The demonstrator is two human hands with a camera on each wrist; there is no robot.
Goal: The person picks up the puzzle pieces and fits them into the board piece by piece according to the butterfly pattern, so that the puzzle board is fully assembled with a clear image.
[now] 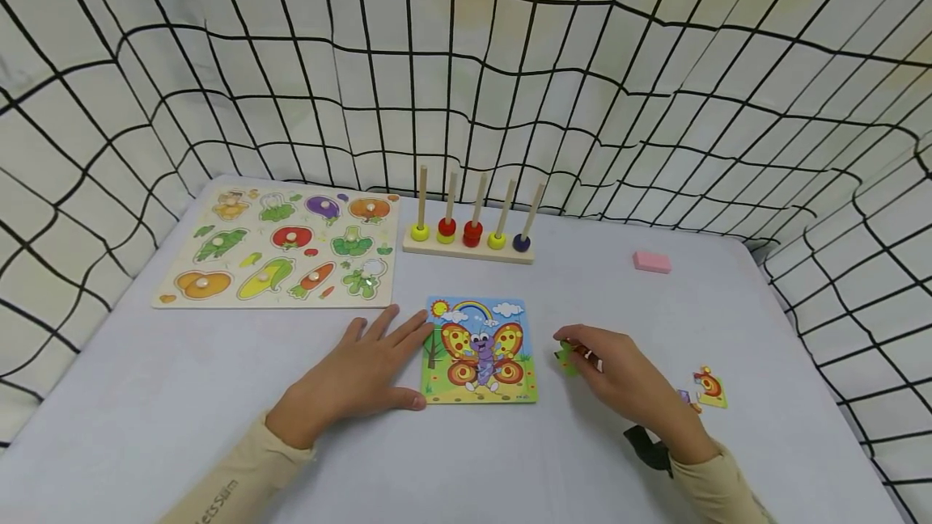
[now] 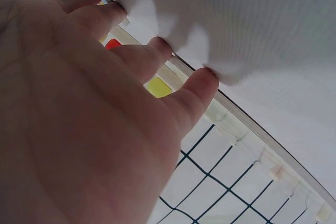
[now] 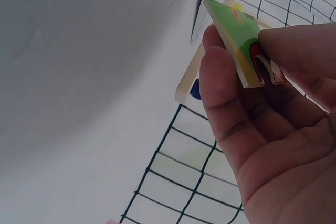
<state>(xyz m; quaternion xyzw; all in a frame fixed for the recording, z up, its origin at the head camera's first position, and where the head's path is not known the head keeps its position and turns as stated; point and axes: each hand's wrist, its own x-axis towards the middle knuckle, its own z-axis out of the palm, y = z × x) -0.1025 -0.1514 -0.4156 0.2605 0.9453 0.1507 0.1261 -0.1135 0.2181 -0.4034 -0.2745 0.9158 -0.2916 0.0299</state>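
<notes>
A square butterfly puzzle (image 1: 480, 350) lies flat on the table, showing a sun, a rainbow and a purple-bodied butterfly. My left hand (image 1: 360, 366) rests at its left side with fingers spread, fingertips at the left edge and the thumb at the lower left corner. In the left wrist view, the fingers (image 2: 191, 100) reach to the table surface. To the right of the puzzle, my right hand (image 1: 619, 370) pinches a green puzzle piece (image 3: 239, 32) between thumb and fingers, a little apart from the puzzle. Part of the piece is hidden by the thumb.
Several loose puzzle pieces (image 1: 710, 388) lie right of my right forearm, partly hidden. A dark object (image 1: 646, 450) sits under that wrist. Behind stand a vegetable peg board (image 1: 243, 261), a bead stacker (image 1: 469, 249) and a pink block (image 1: 651, 262). Black netting (image 1: 473, 71) borders the table.
</notes>
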